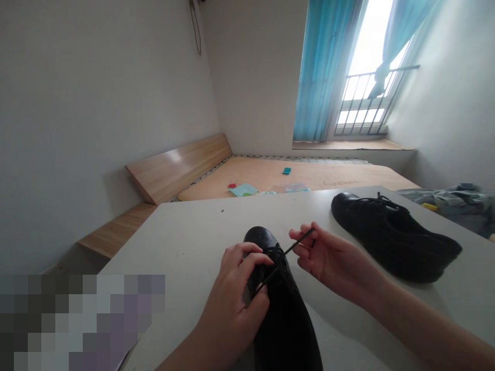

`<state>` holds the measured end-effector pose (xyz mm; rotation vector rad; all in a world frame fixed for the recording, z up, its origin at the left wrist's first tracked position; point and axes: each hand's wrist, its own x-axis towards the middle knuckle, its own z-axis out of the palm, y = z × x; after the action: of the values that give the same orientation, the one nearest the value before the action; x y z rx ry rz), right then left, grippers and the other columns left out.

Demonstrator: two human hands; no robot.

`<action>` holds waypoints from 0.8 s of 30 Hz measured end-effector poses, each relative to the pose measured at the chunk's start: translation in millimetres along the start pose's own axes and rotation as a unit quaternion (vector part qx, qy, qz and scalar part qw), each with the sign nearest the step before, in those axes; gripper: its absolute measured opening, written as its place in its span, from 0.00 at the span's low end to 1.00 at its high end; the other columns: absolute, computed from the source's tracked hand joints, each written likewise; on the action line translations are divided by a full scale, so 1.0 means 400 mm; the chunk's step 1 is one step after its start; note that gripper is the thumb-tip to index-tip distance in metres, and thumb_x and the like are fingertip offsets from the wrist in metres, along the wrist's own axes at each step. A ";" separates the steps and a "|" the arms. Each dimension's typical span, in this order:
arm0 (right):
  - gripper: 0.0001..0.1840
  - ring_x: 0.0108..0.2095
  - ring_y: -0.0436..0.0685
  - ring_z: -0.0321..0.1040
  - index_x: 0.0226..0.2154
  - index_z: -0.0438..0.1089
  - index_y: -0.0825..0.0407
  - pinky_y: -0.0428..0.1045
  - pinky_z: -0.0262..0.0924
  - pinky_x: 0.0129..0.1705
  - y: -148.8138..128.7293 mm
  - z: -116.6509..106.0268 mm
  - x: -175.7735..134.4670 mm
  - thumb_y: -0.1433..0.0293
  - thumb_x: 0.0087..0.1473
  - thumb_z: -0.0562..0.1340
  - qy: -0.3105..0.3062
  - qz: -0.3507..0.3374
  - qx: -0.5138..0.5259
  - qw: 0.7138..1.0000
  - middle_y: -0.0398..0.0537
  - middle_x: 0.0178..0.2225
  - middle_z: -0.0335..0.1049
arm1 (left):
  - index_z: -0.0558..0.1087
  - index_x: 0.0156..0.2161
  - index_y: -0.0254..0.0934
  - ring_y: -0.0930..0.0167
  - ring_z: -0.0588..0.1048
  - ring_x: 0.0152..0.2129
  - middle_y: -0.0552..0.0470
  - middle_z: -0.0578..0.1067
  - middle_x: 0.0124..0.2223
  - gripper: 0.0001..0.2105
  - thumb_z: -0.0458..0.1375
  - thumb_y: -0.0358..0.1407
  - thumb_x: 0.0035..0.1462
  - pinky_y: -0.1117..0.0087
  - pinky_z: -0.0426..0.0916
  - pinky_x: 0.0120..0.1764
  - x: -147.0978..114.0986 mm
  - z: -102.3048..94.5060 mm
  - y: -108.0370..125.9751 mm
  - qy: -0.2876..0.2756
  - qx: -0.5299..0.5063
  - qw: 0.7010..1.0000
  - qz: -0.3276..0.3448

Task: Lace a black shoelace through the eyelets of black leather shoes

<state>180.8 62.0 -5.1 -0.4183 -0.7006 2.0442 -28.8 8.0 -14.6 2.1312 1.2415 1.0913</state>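
Note:
A black lace-up shoe (286, 319) rests on the white table in front of me, toe pointing away. My left hand (242, 291) grips its left side, fingers curled over the lacing and thumb low beside a strand of lace. To the right of the toe, my right hand (323, 257) pinches the end of a black shoelace (297, 242), drawn taut up and away from the eyelets. The other black shoe (390, 232), its lace tied, stands on the table beyond my right forearm. Part of the left thumb's contact with the lace is hard to make out.
The white table (185, 257) ends just before a bed (255, 172) with a wooden headboard (181, 167). Small items lie on the bed, including a teal piece (286, 170). Crumpled cloth (460, 201) is at the right. Blue curtains (320, 72) hang by a barred window.

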 end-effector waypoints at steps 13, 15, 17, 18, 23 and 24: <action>0.13 0.23 0.46 0.48 0.34 0.68 0.51 0.42 0.51 0.27 -0.053 -0.013 -0.010 0.58 0.58 0.62 -0.005 -0.061 -0.229 0.972 0.37 0.21 0.51 | 0.66 0.34 0.40 0.64 0.62 0.51 0.49 0.64 0.49 0.03 0.54 0.33 0.61 0.61 0.56 0.55 0.002 0.006 0.001 0.005 -0.058 0.998 -0.040; 0.13 0.24 0.47 0.51 0.40 0.70 0.52 0.44 0.51 0.29 -0.027 -0.007 -0.019 0.60 0.59 0.62 -0.034 -0.053 -0.335 0.940 0.39 0.22 0.56 | 0.67 0.34 0.40 0.64 0.62 0.52 0.49 0.63 0.50 0.04 0.55 0.34 0.61 0.61 0.54 0.57 -0.001 0.006 0.001 0.003 -0.081 0.996 -0.038; 0.13 0.28 0.50 0.57 0.45 0.70 0.51 0.47 0.54 0.33 0.001 0.006 -0.031 0.64 0.59 0.61 -0.060 -0.092 -0.511 0.853 0.42 0.26 0.61 | 0.68 0.34 0.40 0.64 0.61 0.53 0.49 0.63 0.51 0.05 0.54 0.36 0.63 0.62 0.53 0.57 -0.005 0.003 0.002 -0.007 -0.120 0.992 -0.032; 0.13 0.31 0.51 0.59 0.46 0.70 0.50 0.48 0.56 0.35 0.013 0.015 -0.038 0.66 0.58 0.61 -0.075 -0.127 -0.600 0.787 0.44 0.29 0.63 | 0.68 0.35 0.40 0.64 0.61 0.53 0.49 0.63 0.51 0.06 0.53 0.37 0.63 0.62 0.54 0.57 -0.006 0.001 0.003 -0.015 -0.146 0.989 -0.034; 0.14 0.40 0.57 0.61 0.44 0.67 0.47 0.53 0.59 0.40 0.054 0.044 -0.057 0.75 0.53 0.60 -0.091 -0.263 -0.767 0.578 0.48 0.39 0.63 | 0.68 0.30 0.38 0.62 0.61 0.53 0.48 0.64 0.50 0.14 0.54 0.44 0.62 0.62 0.54 0.58 -0.007 -0.015 0.013 -0.054 -0.264 0.961 -0.064; 0.14 0.41 0.58 0.61 0.43 0.66 0.47 0.54 0.60 0.41 0.057 0.044 -0.058 0.76 0.53 0.60 -0.078 -0.273 -0.770 0.571 0.49 0.41 0.63 | 0.68 0.28 0.37 0.61 0.61 0.54 0.47 0.64 0.49 0.15 0.54 0.46 0.62 0.62 0.53 0.58 -0.007 -0.020 0.016 -0.061 -0.280 0.956 -0.061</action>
<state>168.7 26.9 -5.1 -0.7929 -2.3026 0.3759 -32.6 2.1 -6.6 1.6415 0.8600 1.0813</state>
